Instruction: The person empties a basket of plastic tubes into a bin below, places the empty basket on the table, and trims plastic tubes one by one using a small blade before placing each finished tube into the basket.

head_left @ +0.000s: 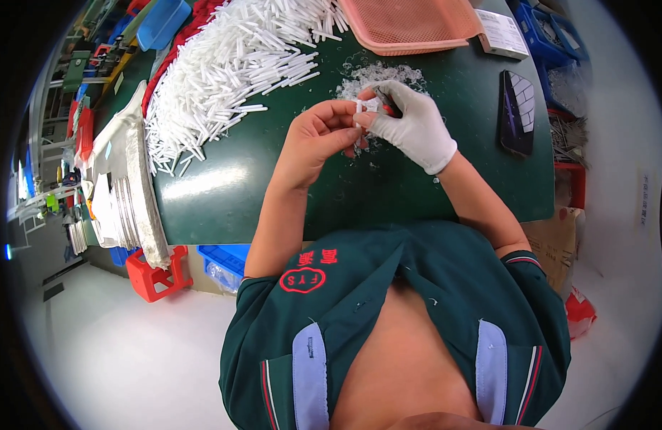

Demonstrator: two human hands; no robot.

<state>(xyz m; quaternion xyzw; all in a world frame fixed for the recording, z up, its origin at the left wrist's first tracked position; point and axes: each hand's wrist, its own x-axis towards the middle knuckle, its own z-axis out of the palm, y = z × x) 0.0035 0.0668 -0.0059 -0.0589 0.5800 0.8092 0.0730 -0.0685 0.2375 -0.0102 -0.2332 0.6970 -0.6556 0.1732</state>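
The green table [467, 86] fills the upper middle of the view. A big pile of white tubes [227, 72] spreads across its far left part, loose ones straggling along the near edge. To the right of the pile sits a pink basket [410, 21] with a mesh bottom. Below the basket lies a heap of clear scraps [410, 74], close around the hands. The left hand [311, 141] is bare, its thumb and forefinger pinching a piece. The right hand [417, 132] is gloved in white, fingers curled in and thumb beside that piece — whether it pinches too, I cannot tell. Well to the right lies a dark phone [516, 113]. The piece [359, 113] — small, white, slim — stands roughly upright between the hands, above the table.
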